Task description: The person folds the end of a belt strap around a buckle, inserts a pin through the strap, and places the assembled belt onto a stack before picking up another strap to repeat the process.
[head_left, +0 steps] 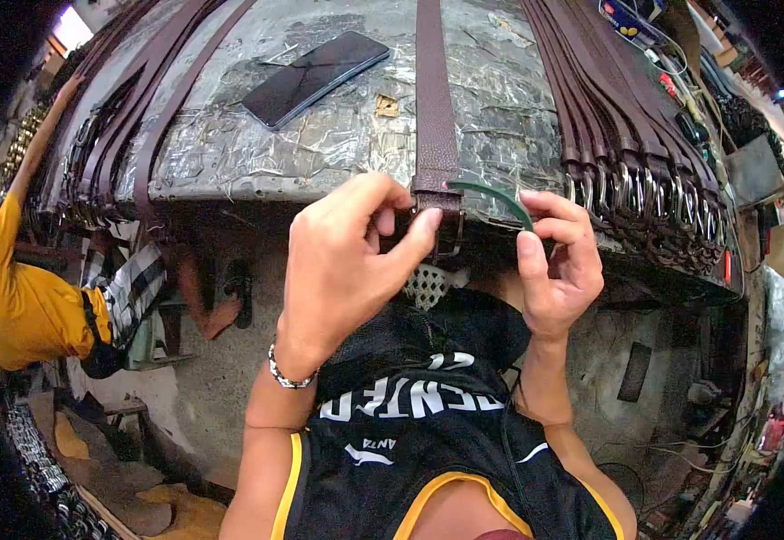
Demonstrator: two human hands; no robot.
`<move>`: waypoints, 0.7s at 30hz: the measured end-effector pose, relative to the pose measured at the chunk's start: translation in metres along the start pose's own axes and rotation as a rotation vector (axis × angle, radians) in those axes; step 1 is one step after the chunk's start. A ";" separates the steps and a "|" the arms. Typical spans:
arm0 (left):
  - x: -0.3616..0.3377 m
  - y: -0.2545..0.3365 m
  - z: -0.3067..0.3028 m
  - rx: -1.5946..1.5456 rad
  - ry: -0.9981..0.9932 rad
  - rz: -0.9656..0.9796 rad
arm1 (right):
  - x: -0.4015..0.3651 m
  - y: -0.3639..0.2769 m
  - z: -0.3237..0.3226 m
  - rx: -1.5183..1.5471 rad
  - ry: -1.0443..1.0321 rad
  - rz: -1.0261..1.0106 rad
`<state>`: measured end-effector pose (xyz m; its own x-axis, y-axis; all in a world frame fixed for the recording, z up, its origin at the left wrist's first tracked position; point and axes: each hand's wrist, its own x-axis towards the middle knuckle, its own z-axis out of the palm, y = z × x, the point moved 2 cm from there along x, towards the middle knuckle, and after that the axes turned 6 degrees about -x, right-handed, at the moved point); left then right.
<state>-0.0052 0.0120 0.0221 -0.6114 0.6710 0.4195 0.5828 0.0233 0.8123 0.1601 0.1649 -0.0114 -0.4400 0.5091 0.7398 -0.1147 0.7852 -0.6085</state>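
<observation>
A dark brown leather belt [434, 108] lies lengthwise on the worn table, its buckle end at the front edge. My left hand [351, 256] pinches this end beside the buckle [458, 232], thumb and index finger on the leather. Between the thumb and fingers of my right hand [558, 261] is a thin curved green strip [497, 195]. The strip's far end reaches the belt just above the buckle; whether it passes into the leather cannot be made out.
On the table [338, 166] lies a dark phone [315, 79]. Many buckled belts [621, 126] hang over the edge at right, more belts [153, 108] at left. A person in a yellow top [41, 310] is at far left.
</observation>
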 end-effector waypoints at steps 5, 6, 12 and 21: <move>0.013 0.008 0.001 0.136 -0.052 -0.027 | 0.001 0.000 -0.002 0.048 0.025 0.010; 0.015 0.011 0.000 0.116 -0.082 -0.056 | 0.002 0.000 -0.002 0.042 0.024 0.003; 0.024 -0.002 -0.005 -0.027 -0.197 -0.146 | 0.001 -0.001 -0.002 0.011 -0.004 -0.024; 0.010 -0.019 -0.007 -0.289 -0.179 -0.188 | 0.000 -0.001 -0.001 -0.046 -0.060 -0.045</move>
<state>-0.0262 0.0127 0.0142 -0.5754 0.7941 0.1958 0.2788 -0.0346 0.9597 0.1616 0.1643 -0.0102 -0.4882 0.4521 0.7465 -0.0953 0.8226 -0.5605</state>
